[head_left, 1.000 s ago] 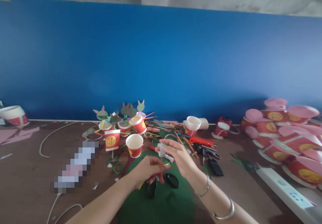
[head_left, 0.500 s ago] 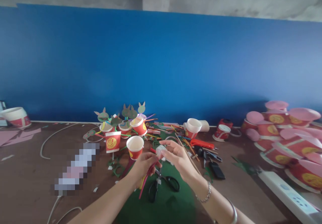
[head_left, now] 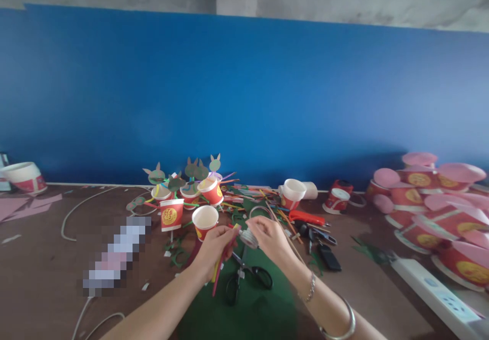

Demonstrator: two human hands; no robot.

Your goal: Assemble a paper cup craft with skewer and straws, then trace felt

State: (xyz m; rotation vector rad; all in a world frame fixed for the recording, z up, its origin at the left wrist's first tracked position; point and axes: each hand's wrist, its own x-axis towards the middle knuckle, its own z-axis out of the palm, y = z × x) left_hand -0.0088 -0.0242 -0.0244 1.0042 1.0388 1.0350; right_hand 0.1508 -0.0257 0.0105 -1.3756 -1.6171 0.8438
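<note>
My left hand (head_left: 216,245) is closed around thin red and yellow straws (head_left: 216,277), whose lower ends hang below the palm. The fingers of my right hand (head_left: 267,238) are pinched together at a small whitish roll (head_left: 249,238), which looks like tape and is partly hidden. Both hands are close together above a green sheet (head_left: 263,314). Under them, black-handled scissors (head_left: 248,269) lie with the blades slightly apart. A red and white paper cup (head_left: 205,218) stands just beyond my left hand.
Cups with green animal-head cutouts (head_left: 171,212) stand at the back left, beside loose coloured sticks (head_left: 248,193). An orange-red tool (head_left: 307,218) and a black object (head_left: 328,257) lie to the right. A power strip (head_left: 435,291) and a pile of pink-topped cups (head_left: 439,223) occupy the far right.
My right hand has turned and pulled in its fingers, now pinched at the roll. More of the roll's side shows. My left hand keeps the straws, and a yellow end shows at its fingertips.
</note>
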